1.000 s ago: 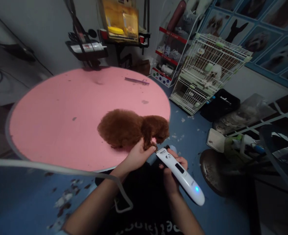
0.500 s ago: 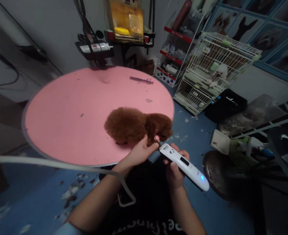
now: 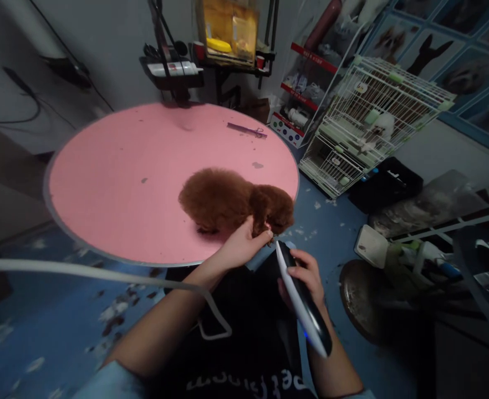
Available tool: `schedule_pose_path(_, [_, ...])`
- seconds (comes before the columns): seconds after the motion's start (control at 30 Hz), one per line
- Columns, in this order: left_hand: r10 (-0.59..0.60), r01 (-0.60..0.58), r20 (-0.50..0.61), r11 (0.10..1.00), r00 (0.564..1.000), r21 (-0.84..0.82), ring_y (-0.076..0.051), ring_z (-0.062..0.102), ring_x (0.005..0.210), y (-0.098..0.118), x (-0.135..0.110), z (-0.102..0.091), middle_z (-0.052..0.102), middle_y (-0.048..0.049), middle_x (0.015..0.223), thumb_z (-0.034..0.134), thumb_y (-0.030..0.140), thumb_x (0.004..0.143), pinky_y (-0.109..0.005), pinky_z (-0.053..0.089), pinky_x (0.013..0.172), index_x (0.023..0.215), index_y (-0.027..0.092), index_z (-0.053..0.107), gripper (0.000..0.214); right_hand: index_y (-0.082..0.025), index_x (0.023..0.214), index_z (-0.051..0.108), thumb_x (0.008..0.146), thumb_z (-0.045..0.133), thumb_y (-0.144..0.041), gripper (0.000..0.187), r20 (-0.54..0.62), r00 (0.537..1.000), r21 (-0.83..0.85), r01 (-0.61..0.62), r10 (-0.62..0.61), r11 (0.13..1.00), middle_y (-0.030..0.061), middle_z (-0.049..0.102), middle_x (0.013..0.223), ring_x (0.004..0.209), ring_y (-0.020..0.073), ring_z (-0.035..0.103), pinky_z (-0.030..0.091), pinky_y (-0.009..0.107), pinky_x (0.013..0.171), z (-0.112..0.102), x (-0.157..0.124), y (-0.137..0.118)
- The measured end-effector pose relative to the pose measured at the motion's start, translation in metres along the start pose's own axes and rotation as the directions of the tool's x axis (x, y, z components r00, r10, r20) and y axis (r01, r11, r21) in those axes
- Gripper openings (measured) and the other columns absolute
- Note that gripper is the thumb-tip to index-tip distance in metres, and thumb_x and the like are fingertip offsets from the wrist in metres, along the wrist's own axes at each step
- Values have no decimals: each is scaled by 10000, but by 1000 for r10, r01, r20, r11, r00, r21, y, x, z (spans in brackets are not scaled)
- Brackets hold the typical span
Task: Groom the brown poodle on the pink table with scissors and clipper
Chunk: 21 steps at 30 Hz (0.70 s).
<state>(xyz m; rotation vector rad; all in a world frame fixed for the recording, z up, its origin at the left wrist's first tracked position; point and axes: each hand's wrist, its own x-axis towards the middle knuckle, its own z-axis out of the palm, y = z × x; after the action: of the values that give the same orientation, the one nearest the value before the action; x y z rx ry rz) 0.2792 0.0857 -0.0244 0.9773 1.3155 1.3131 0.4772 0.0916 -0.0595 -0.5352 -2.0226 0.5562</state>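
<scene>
A fluffy brown dog (image 3: 217, 197) stands at the near right edge of the round pink table (image 3: 115, 166), its head turned to the right. My left hand (image 3: 246, 241) is closed at the dog's front, thumb and fingers by its lower leg or paw; the paw itself is mostly hidden. My right hand (image 3: 309, 277) grips white and black hair clippers (image 3: 302, 302), turned on their side, with the blade end up and close to the dog's paw but apart from it. A blue light glows at the lower end of the clippers.
Purple scissors (image 3: 246, 130) lie at the table's far side. A pale curved tube (image 3: 82, 270) crosses in front of my left arm. At right stand a wire cage (image 3: 377, 119) with a white dog inside and a round stool (image 3: 358, 296). Hair clumps litter the blue floor.
My right hand has rolled the clippers from face-up to their side, showing the black underside, and drawn them slightly off the paw. My left hand keeps its hold. The view has shifted slightly.
</scene>
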Motion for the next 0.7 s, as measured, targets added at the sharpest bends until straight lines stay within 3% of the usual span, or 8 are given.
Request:
schedule_pose_path(0.13, [-9, 13, -41, 995, 999, 97, -203, 582, 923, -1, 0, 1, 619, -50, 938, 605, 363, 784, -361, 452, 863, 967, 160, 496, 295, -313, 1237, 540, 811, 636, -102, 486, 111, 982, -124, 163, -150, 979, 83, 551, 1313, 1117, 257, 603, 550, 422, 821, -10, -2, 4])
schedule_pose_path(0.3, [7, -2, -44, 992, 999, 127, -240, 600, 1010, 0, -1, 0, 655, -74, 1005, 589, 384, 799, -380, 446, 922, 1049, 159, 515, 345, -324, 1276, 516, 825, 631, -122, 507, 124, 959, -164, 273, -255, 948, 78, 536, 1346, 1122, 257, 605, 572, 403, 775, -16, -1, 10])
schedule_pose_path(0.47, [19, -20, 8, 985, 1000, 170, -234, 611, 1014, 10, -4, -1, 666, -80, 1053, 564, 388, 809, -329, 454, 902, 1069, 153, 539, 351, -295, 1263, 540, 821, 628, -118, 484, 135, 954, -193, 291, -269, 937, 91, 550, 1329, 1108, 265, 615, 580, 402, 769, -16, 0, 10])
schedule_pose_path(0.7, [-110, 86, 58, 942, 992, 324, -244, 621, 1019, 11, -5, -14, 690, -64, 1007, 554, 469, 798, -278, 456, 831, 1277, 152, 502, 578, -259, 1135, 567, 768, 661, -111, 406, 109, 967, -151, 243, -228, 958, 91, 589, 1248, 1074, 246, 637, 579, 384, 794, -9, 15, 3])
